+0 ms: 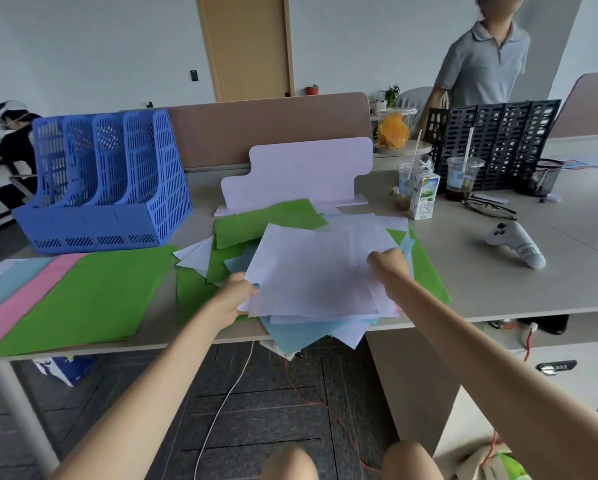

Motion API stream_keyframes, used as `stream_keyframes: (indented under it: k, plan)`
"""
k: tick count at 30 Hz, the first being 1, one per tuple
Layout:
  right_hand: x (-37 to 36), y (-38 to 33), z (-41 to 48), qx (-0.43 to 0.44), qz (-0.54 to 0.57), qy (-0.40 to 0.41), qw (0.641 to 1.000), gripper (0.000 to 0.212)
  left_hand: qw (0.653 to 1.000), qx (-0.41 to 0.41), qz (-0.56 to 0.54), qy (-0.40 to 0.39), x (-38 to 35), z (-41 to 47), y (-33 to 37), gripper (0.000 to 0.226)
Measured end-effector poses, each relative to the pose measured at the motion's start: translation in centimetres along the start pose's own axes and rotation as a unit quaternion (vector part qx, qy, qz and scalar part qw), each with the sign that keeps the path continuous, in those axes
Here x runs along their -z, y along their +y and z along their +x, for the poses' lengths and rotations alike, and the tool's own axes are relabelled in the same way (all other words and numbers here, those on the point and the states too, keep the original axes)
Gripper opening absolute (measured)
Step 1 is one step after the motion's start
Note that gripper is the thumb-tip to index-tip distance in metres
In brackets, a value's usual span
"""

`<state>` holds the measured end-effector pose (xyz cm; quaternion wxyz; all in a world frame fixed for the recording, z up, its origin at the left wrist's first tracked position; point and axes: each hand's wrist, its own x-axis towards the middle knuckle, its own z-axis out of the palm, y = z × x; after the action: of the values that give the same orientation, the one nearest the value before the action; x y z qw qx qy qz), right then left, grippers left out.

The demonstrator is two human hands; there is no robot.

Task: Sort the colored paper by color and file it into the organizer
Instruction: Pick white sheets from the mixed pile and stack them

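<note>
Both hands are working at the mixed pile [242, 233], which is lying on the counter [498, 285] to the right of the blue file organizer [107, 181], nearer the person. The left hand [237, 299] is pinching the left edge of the top white sheets [311, 271], thumb on top. The right hand [389, 263] is grasping their right edge with curled fingers [392, 254], probably so the whites can be lifted together off the green and pale blue sheets beneath.

In front of the organizer, the green stack [83, 296], pink stack [24, 299] and pale blue stack [10, 282] are lying side by side and overlapping, likely kept apart by colour for filing. The organizer's slots seem to be holding no paper, so filing is not yet begun.
</note>
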<state>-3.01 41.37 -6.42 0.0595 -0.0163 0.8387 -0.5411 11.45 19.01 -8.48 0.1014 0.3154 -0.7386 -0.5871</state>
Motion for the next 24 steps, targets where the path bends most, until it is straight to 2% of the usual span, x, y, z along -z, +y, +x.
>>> stream_keyframes:
  k: [5,8,11,15,18,20,24]
  plan:
    - [0.4,0.4,1.9,-0.056,0.109,-0.028,0.992,0.017,0.998,-0.01,0.055,-0.001,-1.6,-0.1,0.6,0.02]
    - [0.4,0.7,2.0,-0.07,0.101,-0.055,0.991,0.026,0.993,-0.041,0.112,0.002,-2.4,-0.2,1.1,0.024]
    - [0.2,0.9,1.5,-0.059,0.086,-0.111,0.988,0.026,0.987,-0.07,0.145,0.011,-3.1,-0.1,1.1,0.016]
    - [0.2,1.5,1.3,-0.036,0.087,-0.129,0.987,0.027,0.969,-0.105,0.209,0.08,-3.1,0.0,1.2,0.025]
    - [0.4,2.1,1.6,-0.053,0.138,-0.149,0.978,0.025,0.99,-0.084,0.101,0.052,-3.0,-0.2,1.8,0.016]
    - [0.5,2.2,1.6,-0.057,0.151,-0.162,0.973,0.02,0.998,-0.052,0.004,0.03,-2.6,-0.3,2.4,0.028]
    - [0.6,1.9,1.5,-0.049,0.182,-0.185,0.965,0.024,0.991,0.037,-0.127,-0.033,-1.9,-0.5,2.8,0.018]
